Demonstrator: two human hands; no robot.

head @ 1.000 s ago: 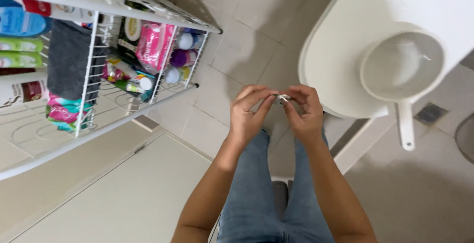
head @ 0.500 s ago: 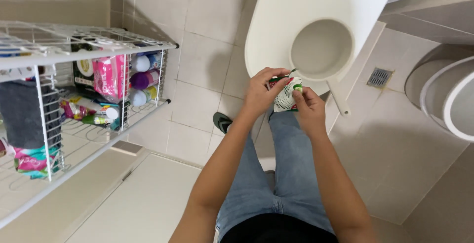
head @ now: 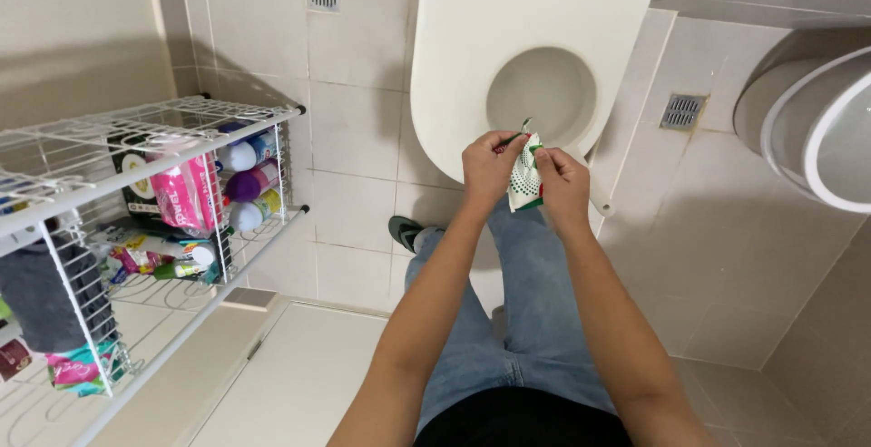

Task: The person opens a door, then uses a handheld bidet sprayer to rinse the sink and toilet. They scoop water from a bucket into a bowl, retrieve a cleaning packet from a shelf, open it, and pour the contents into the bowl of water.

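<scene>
Just above the white toilet (head: 472, 66), your left hand (head: 490, 167) and right hand (head: 562, 184) both pinch the small sachet (head: 524, 179), seemingly mid-tear; next probably calls for pulling its top apart.

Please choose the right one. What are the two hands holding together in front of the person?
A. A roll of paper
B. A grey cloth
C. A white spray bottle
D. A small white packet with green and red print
D: both the left hand and the right hand pinch a small white packet with green and red print, held above the white toilet.
</scene>
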